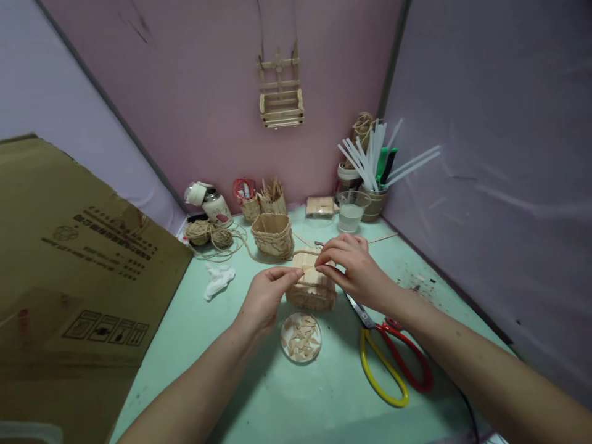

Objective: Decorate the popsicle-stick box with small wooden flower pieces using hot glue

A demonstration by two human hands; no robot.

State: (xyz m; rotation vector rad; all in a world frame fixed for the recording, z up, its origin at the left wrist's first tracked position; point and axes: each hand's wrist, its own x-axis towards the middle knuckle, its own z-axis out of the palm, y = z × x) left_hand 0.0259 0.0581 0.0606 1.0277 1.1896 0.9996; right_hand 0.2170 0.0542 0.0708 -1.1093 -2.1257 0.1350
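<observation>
**Both hands meet over a wooden box, hemmed in by dish, basket and scissors**

In the head view, the wooden box (311, 298) sits mid-surface (319, 404), its top made of pale slats. Above it the left hand (266, 299) pinches a small wood chip (307, 268) between thumb and finger. The right hand (355, 265) has its fingertips drawn together just beside that chip; whether they grip anything I cannot tell.

Just in front of the box is a dish (300, 361) of wood chips. To the box's right, close by, lie large scissors (369, 320), partly covered by the right hand and forearm. Just behind the box on its left stands an open-topped basket (274, 245), crowding that side.

Farther behind the box are a cup (350, 217) of cloudy liquid, a clear packet (320, 206) and a pot (374, 206) bristling with white sticks (367, 163). Left of the box are crumpled tissue (219, 281), twine balls (198, 232) and, well apart, a big carton (83, 265). A small wooden rack (282, 114) hangs on the wall behind the box.
</observation>
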